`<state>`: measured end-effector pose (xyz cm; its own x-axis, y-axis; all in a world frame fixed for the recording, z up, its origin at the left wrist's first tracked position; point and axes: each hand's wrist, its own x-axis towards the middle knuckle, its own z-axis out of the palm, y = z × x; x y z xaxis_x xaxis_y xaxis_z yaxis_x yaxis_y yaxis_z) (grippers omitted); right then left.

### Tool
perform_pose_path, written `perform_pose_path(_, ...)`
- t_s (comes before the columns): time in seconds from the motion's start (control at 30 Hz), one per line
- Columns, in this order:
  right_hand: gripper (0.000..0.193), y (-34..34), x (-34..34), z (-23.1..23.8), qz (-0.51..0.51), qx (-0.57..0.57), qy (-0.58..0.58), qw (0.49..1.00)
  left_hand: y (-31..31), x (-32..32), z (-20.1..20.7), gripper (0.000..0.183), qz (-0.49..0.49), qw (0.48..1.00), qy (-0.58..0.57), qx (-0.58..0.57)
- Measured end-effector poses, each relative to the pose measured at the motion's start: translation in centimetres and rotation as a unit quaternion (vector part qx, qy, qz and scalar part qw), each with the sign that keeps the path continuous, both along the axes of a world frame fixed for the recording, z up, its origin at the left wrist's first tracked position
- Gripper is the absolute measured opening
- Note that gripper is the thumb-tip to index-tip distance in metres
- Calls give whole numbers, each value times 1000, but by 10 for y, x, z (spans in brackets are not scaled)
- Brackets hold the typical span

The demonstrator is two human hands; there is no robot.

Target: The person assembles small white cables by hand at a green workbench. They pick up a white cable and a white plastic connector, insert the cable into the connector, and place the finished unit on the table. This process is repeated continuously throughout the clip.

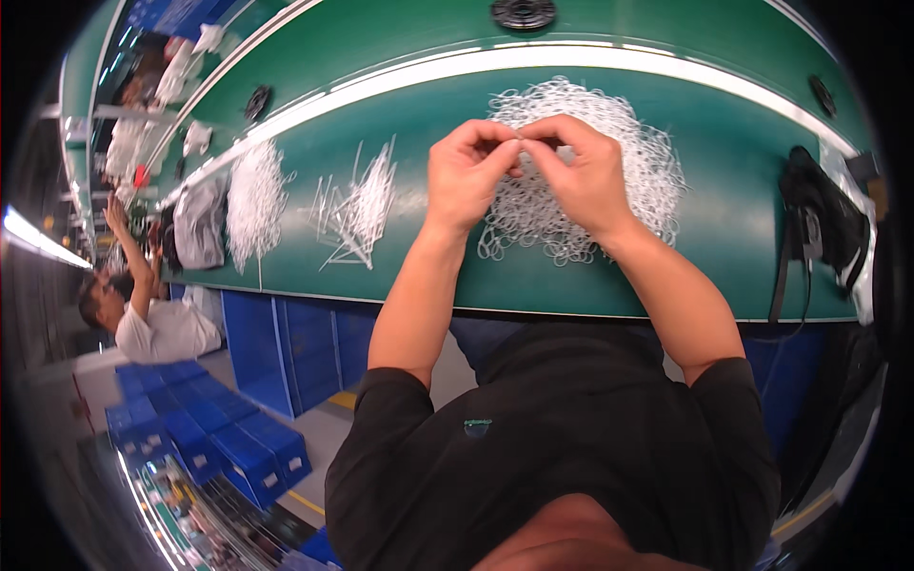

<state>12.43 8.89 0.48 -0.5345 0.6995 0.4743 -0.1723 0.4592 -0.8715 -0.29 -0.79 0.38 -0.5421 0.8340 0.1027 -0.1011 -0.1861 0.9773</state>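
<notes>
Both my hands are raised over a large heap of thin white loops [633,152] on the green worktop [733,219]. The thumb and fingers of my left hand [462,176] are pinched together. My right hand [590,181] pinches in the same way, and the fingertips of both hands meet at the heap's upper left. Whatever lies between them is too small to make out. Left of my left hand is a small pile of straight thin white strips [369,200], some of them spread loosely.
Farther left lie another white pile [255,205] and a grey bag [200,224]. A black bag [819,224] sits at the worktop's right end. Blue bins [252,447] stand on the floor at lower left. A person [162,328] with a raised arm is at the far left.
</notes>
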Motion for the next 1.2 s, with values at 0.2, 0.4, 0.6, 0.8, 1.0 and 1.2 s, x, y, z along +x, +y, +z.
perform_pose_path(0.2,9,1,3,8,-17,60,-70,996,-13,-16,8,10,4,996,70,-48)
perform_pose_path(0.4,8,9,2,5,-60,136,-65,987,-81,-136,4,15,259,849,387,-249)
perform_pose_path(0.6,6,8,2,4,-56,158,-66,984,-140,-208,-9,18,296,727,433,-444)
perform_pose_path(0.8,6,9,3,3,-46,164,-74,983,-131,-213,-20,15,268,687,480,-475)
perform_pose_path(1.0,9,7,2,5,-39,167,-56,984,-124,-208,-13,16,305,716,506,-371)
perform_pose_path(1.2,22,-5,3,11,4,136,-15,991,-79,-121,35,10,171,977,121,-32)
